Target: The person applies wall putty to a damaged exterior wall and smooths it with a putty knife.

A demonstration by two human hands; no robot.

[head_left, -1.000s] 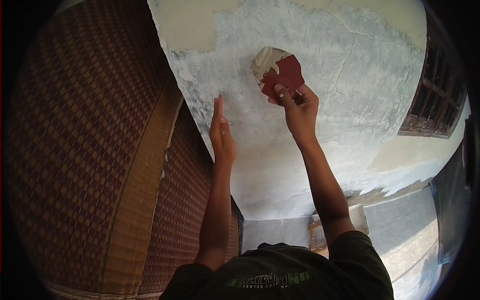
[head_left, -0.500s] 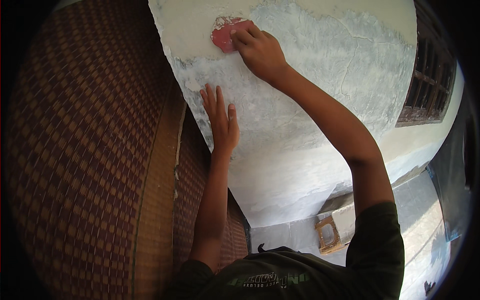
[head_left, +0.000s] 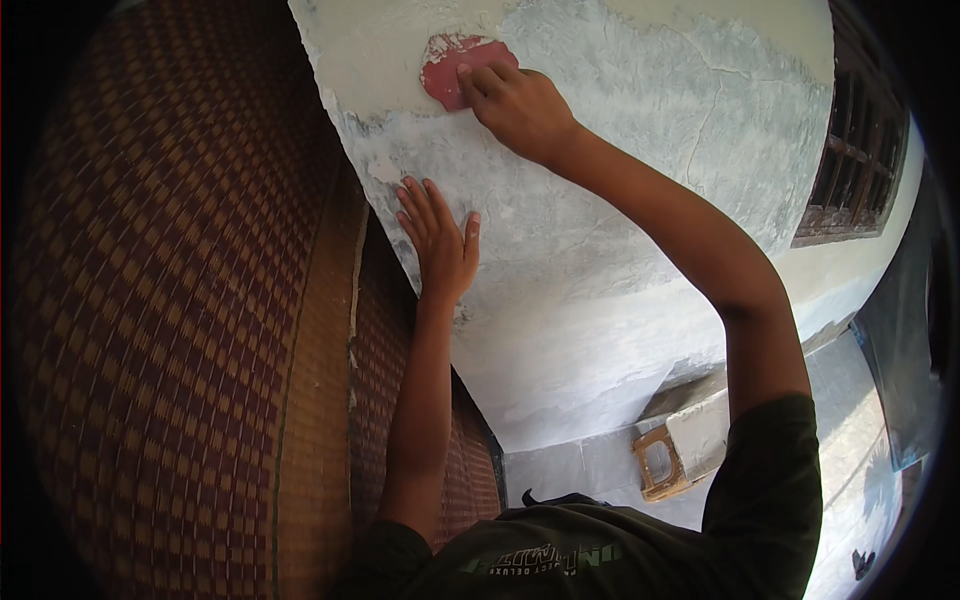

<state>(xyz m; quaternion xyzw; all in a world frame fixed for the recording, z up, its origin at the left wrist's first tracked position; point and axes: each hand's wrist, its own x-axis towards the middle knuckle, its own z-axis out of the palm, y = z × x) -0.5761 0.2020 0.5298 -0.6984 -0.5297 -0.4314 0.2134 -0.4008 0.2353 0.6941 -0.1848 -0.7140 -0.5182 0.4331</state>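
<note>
A flat red putty scraper [head_left: 447,72] lies against the upper part of the patchy white wall [head_left: 600,250]. My right hand [head_left: 520,112] grips it, the thumb on its face and the fingers curled at its right side. Pale putty clings to the scraper's upper edge. Below and to the left, my left hand [head_left: 440,240] rests with its fingers spread by the wall's left edge, holding nothing. Around both hands the wall shows grey, rough areas, with a smoother cream coat above.
A woven brown mat panel [head_left: 170,300] fills the left side beside the wall's edge. At the right is a dark wooden barred window [head_left: 858,170]. Low down, a wooden-framed piece [head_left: 660,462] stands on the grey tiled floor [head_left: 560,470].
The scraper has shifted very slightly, with my right hand lower and a little to the right. My left hand has slid slightly down, its fingers spreading and tilting left.
</note>
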